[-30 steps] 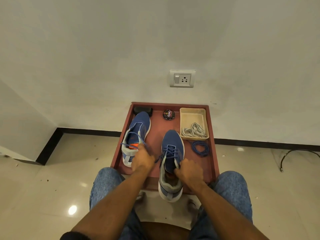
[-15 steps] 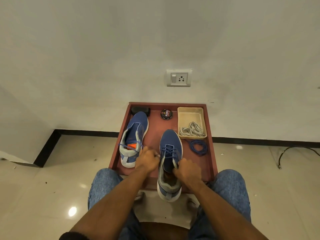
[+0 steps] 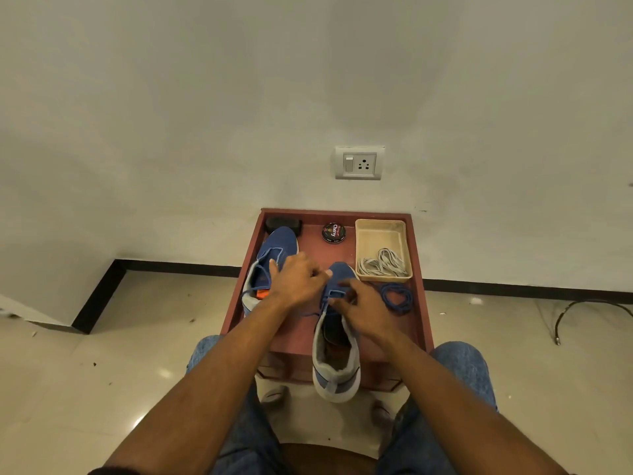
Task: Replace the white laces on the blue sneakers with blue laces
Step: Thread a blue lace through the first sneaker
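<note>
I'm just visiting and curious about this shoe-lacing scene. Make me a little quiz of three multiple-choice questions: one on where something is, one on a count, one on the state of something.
1. Where do the white laces lie?
A. in the beige tray
B. on the floor
C. inside a sneaker

2. How many blue sneakers are on the red table?
A. one
B. two
C. three

3. What state is the spare blue lace in?
A. threaded through a sneaker
B. coiled loose on the table
C. hanging from the wall socket

Answers:
1. A: the pale bundle sits in the near end of the tray.
2. B: the far sneaker lies at the left, the near sneaker overhangs the front edge under the left hand and right hand.
3. B: it is a round coil right of the near sneaker, just in front of the tray.
</note>
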